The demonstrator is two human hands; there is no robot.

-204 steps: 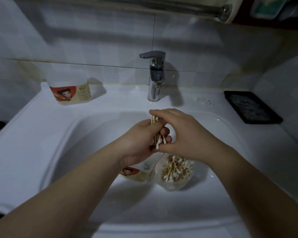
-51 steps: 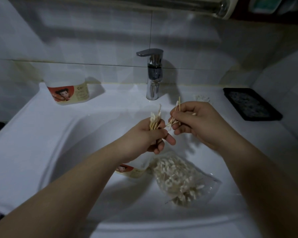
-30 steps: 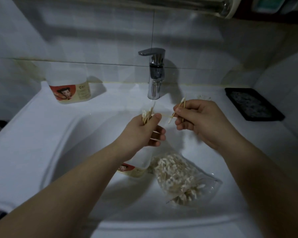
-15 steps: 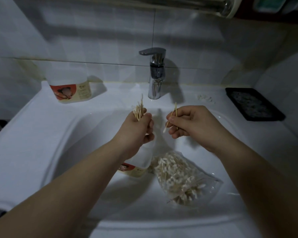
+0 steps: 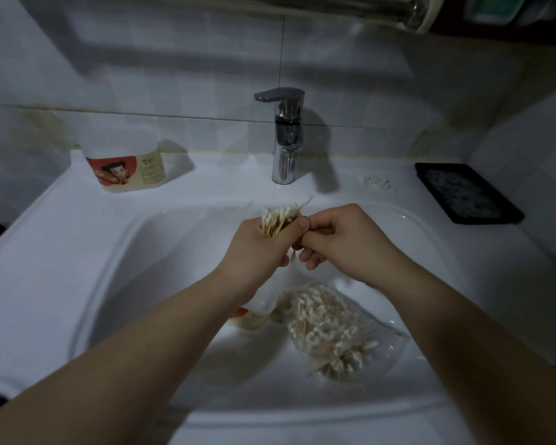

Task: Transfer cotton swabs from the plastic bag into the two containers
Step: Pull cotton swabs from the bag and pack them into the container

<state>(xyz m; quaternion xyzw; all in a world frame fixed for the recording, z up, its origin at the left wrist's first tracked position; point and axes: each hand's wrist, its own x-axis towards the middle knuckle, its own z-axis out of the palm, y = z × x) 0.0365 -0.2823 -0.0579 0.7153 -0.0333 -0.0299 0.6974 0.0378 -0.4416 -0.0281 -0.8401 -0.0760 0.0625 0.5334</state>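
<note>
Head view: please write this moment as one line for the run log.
left hand: grips swab bundle | right hand: pinches loose swabs beside it | plastic bag: lying in sink, swabs inside

Dim tiled wall (image 5: 174, 75) behind white sink (image 5: 61, 252), chrome faucet (image 5: 284, 136).

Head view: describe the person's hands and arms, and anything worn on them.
Both are bare. The left hand and right hand wear no gloves, and no rings show on the fingers in view. The left forearm and right forearm are uncovered to the frame's edge: no sleeve, watch or bracelet shows. The light is dim, so small marks cannot be told.
</note>
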